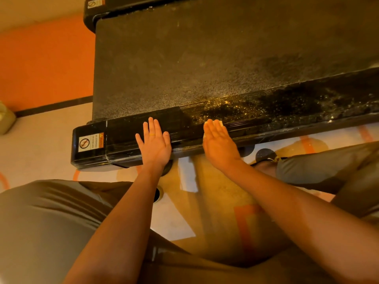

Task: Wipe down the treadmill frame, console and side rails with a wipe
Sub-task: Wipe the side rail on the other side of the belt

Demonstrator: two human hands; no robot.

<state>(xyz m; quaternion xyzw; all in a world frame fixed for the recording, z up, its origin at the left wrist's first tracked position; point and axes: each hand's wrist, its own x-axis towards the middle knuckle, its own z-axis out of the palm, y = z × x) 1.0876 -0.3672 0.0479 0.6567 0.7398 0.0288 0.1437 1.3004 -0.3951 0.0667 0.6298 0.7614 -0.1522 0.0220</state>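
Note:
The black treadmill side rail point(127, 140) runs across the middle of the head view, with the dusty belt point(184, 68) beyond it. My left hand point(154, 140) lies flat on the rail, fingers spread and straight, a ring on one finger. My right hand point(218, 141) presses flat on the rail further right, fingers straight and together. A pale wipe point(219, 123) peeks out under its fingertips. To the right of that hand the rail is wet and speckled with droplets point(307, 105).
A warning sticker point(91, 142) marks the rail's end cap at left. My knees in grey trousers point(41, 222) flank my arms. A dark shoe point(264, 155) sits under the rail at right. Patterned floor lies below, and an orange wall point(45, 64) stands left.

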